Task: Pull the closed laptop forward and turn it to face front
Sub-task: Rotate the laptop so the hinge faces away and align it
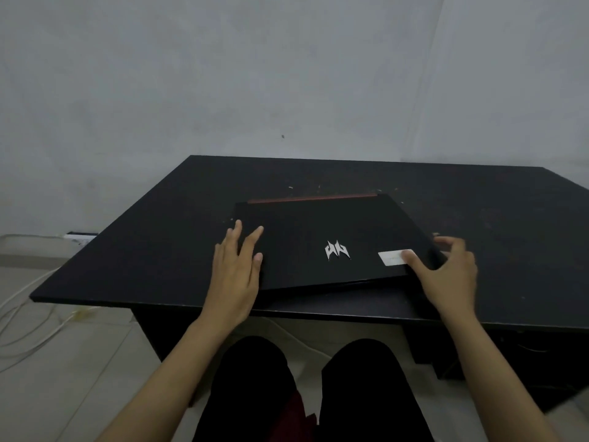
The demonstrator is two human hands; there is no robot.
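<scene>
Closed laptop (pixel 318 231) on desk (pixel 159 250) w/ both hands on it.
Sits mid-desk by near edge. Left hand (pixel 236 272) flat on lid's left side, fingers straight, slightly apart; right hand (pixel 446 275) grips near-right corner, thumb on top nr white sticker (pixel 393 258).

Black table (pixel 143 256) carries 1 closed laptop (pixel 318 228), skewed, near its front edge.

Left hand (pixel 236 275) presses, right hand (pixel 446 275) grips the laptop (pixel 318 224) (closed, skewed).

The right hand (pixel 447 274) is too blurred to tell its grip; the table (pixel 484 215) is cropped.
</scene>
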